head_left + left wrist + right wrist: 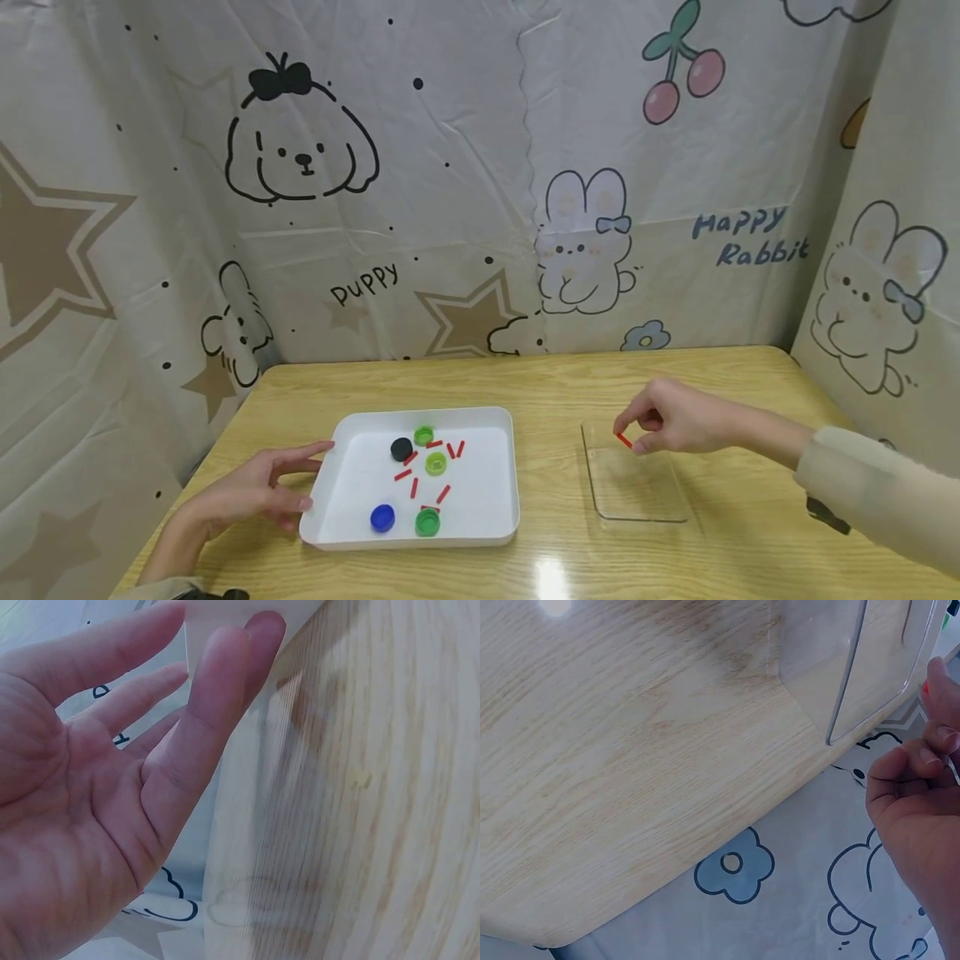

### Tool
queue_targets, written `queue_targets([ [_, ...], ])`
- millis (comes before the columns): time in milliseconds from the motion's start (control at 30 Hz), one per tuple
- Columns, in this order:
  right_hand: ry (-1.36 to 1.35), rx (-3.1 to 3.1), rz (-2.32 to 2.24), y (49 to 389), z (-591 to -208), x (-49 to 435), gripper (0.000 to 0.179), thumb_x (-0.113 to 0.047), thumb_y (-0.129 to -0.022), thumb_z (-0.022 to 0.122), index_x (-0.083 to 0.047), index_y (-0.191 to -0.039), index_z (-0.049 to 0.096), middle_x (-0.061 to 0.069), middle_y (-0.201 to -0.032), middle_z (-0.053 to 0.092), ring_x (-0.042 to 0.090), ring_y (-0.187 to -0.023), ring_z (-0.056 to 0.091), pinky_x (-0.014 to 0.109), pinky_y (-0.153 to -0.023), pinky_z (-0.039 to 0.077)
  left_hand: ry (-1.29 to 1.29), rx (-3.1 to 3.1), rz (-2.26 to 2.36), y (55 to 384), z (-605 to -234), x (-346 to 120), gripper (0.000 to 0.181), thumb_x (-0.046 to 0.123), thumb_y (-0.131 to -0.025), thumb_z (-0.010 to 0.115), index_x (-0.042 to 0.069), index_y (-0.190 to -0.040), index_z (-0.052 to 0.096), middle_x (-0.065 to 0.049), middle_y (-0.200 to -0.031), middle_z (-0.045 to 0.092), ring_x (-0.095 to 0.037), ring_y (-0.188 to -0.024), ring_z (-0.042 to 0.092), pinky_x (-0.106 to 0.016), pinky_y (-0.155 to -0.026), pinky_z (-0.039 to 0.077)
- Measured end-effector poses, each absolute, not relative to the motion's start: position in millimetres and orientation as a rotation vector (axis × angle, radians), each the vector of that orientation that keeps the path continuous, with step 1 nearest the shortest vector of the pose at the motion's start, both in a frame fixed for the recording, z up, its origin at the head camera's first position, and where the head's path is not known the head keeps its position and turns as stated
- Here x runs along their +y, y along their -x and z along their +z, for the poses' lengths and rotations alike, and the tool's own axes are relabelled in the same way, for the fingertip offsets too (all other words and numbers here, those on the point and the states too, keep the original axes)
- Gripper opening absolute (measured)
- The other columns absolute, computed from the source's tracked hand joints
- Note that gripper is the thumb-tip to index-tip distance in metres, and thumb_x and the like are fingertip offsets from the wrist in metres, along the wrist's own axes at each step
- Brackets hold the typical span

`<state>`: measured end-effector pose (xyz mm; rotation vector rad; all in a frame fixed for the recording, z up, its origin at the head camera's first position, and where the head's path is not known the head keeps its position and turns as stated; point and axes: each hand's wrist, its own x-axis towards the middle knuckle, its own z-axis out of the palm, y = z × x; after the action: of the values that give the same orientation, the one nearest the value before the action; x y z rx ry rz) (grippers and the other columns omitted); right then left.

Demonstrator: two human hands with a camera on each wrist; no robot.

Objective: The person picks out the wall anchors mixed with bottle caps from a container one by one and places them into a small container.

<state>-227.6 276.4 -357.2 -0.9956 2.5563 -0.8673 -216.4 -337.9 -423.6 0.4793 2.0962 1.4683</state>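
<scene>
My right hand (678, 421) pinches a short red stick (624, 439) between thumb and fingers, over a clear box (641, 520). In the right wrist view only a bit of red shows by the fingertips. At the left, a white tray (480, 479) holds several red sticks (444, 493), a black cap (401, 450), a blue cap (382, 517) and three green caps (427, 522). My left hand (251, 487) touches the tray's left side with fingers spread. Up close, the left wrist view shows those fingers (217, 682) fairly straight against the tray's white wall.
Both containers stand on a wood-grain table (551, 467), the clear box to the right of the tray with a gap between. A printed curtain (450, 167) hangs behind the table and along both sides.
</scene>
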Motion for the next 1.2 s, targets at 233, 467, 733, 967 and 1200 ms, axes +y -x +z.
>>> queue_targets([
  [233,1.026,2.55,-0.879,224.3,-363.2,276.5,0.023,-0.006,-0.087,0.085,-0.007,-0.11,0.081,-0.015,-0.063,0.032,0.003,-0.058,0.03,0.024,-0.061,0.039,-0.44,2.089,1.467,217.0,-423.3,-339.0,0.085,0.006,-0.093,0.075,0.001,-0.165,0.029,-0.038,-0.153,0.043,-0.039,-0.093,0.071,-0.056,-0.07,0.063],
  [467,1.05,2.528,-0.884,224.1,-370.4,274.9,0.024,-0.002,-0.086,0.085,-0.004,-0.109,0.081,-0.014,-0.063,0.031,0.002,-0.059,0.03,0.024,-0.063,0.04,-0.427,2.088,1.46,219.0,-424.1,-338.8,0.085,0.006,-0.093,0.075,0.001,-0.165,0.029,-0.037,-0.153,0.043,-0.04,-0.091,0.071,-0.055,-0.069,0.063],
  [733,1.094,2.504,-0.873,225.2,-378.5,276.4,0.024,-0.003,-0.087,0.085,-0.001,-0.11,0.081,-0.015,-0.062,0.027,0.002,-0.058,0.025,0.026,-0.069,0.044,-0.4,2.11,1.443,218.0,-421.5,-334.0,0.087,0.007,-0.092,0.077,0.001,-0.165,0.03,-0.038,-0.153,0.042,-0.039,-0.086,0.071,-0.054,-0.068,0.063],
  [967,1.098,2.505,-0.876,225.2,-382.0,272.4,0.023,-0.004,-0.087,0.085,-0.002,-0.109,0.081,-0.015,-0.062,0.028,0.001,-0.058,0.026,0.025,-0.069,0.043,-0.395,2.119,1.445,217.3,-420.7,-333.5,0.087,0.007,-0.091,0.078,0.0,-0.164,0.03,-0.038,-0.153,0.043,-0.039,-0.087,0.071,-0.053,-0.068,0.063],
  [1200,1.073,2.493,-0.871,225.8,-384.7,267.4,0.024,-0.003,-0.086,0.085,0.0,-0.109,0.081,-0.014,-0.062,0.028,0.002,-0.058,0.026,0.024,-0.066,0.041,-0.405,2.123,1.444,216.3,-420.1,-333.9,0.087,0.006,-0.091,0.078,-0.001,-0.164,0.031,-0.038,-0.152,0.043,-0.039,-0.082,0.071,-0.053,-0.067,0.063],
])
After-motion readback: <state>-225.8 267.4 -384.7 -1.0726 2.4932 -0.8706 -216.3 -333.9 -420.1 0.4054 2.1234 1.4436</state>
